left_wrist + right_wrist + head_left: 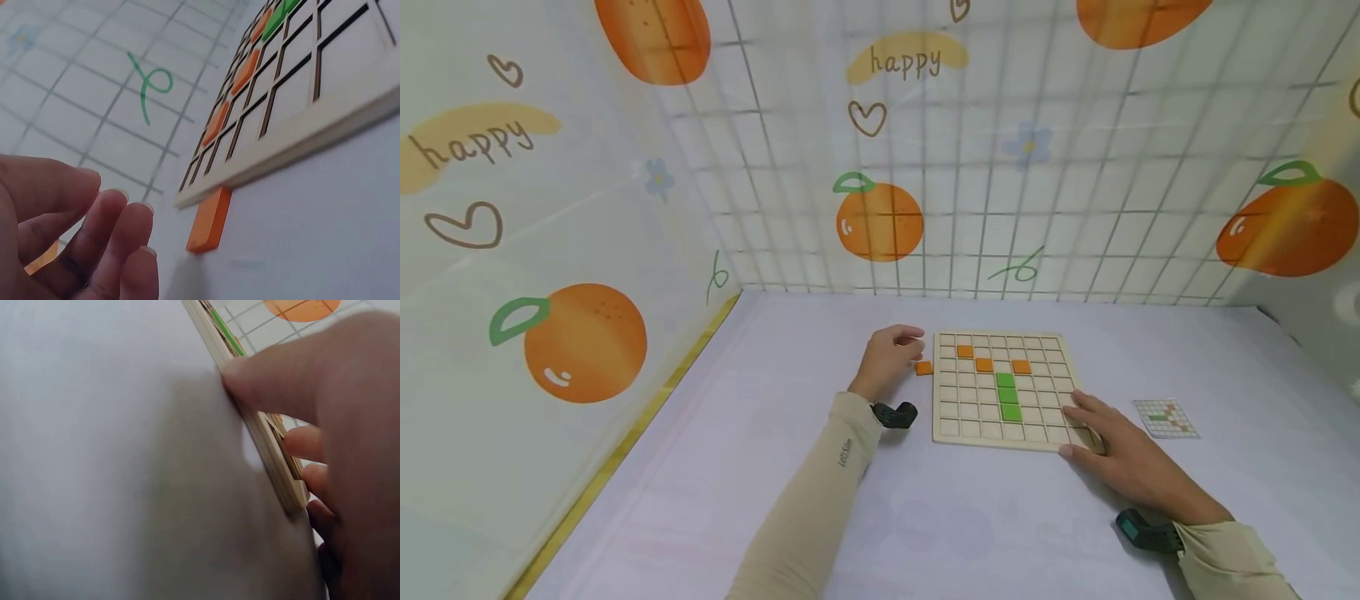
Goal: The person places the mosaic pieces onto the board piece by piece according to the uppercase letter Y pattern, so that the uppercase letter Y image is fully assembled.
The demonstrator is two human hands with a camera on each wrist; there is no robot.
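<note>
A square wooden grid board (1045, 433) lies flat on the table, with orange tiles (965, 352) and a column of green tiles (1011, 412) in its cells. Just off its left edge is a loose orange tile (209, 219). My left hand (886, 358) hovers beside that tile, fingers loosely bent; in the left wrist view a gap separates fingertips and tile. At the board's near right corner, my right hand (1123, 454) holds it, thumb (250, 378) against the front edge and fingers over the right side. Part of that corner is hidden by the hand.
A small pattern card (1165, 418) with a printed grid and coloured squares lies right of the board. White cloth covers the table (970, 533). Behind it rises a printed backdrop (955, 167), and another sheet stands on the left, with a yellow strip (625, 450) along its base.
</note>
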